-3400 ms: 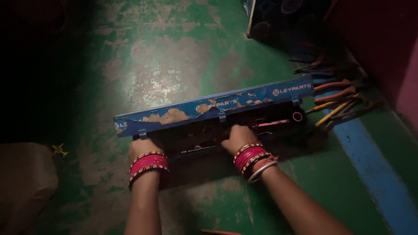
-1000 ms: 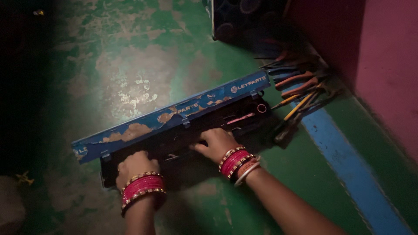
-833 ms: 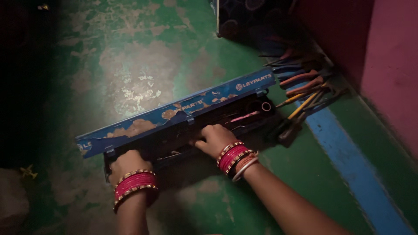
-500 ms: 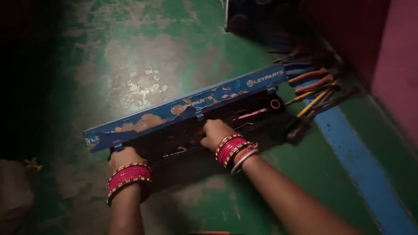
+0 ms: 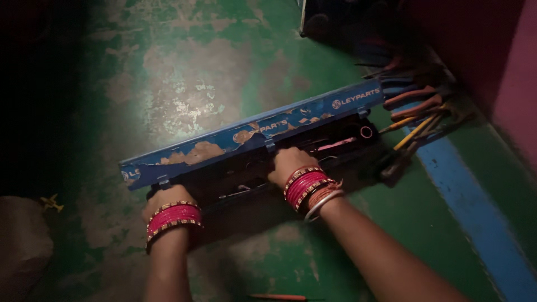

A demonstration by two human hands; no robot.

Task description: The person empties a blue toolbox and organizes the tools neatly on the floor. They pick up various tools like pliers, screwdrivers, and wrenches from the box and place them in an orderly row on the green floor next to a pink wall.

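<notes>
Currently I note a long blue toolbox point(image 5: 246, 168) lying open on the worn green floor point(image 5: 184, 84), its chipped lid point(image 5: 251, 131) standing up along the far side. My left hand point(image 5: 163, 198) rests at the near left corner of the box, fingers curled over the edge; the light is poor there, so I cannot tell whether it grips the rim or only presses on it. My right hand point(image 5: 288, 164) is inside the open tray near its middle, fingers bent down among the dark contents; whether it holds anything I cannot tell. Both wrists carry stacks of pink bangles point(image 5: 170, 218).

Inside the tray, right of my right hand, I see a pink-handled tool point(image 5: 335, 144) lying lengthwise and a small ring-shaped part point(image 5: 366, 132) near the right end. A thin metal tool point(image 5: 238, 192) lies near the front edge between my hands.

Just beyond the right end of the box, a heap of pliers and screwdrivers point(image 5: 417, 114) with orange and yellow handles lies on the floor beside a blue painted stripe point(image 5: 475, 212). A pink wall point(image 5: 517, 100) stands at the right. A pale sack point(image 5: 22, 246) sits at the lower left, with a small yellow object point(image 5: 51, 202) near it.
</notes>
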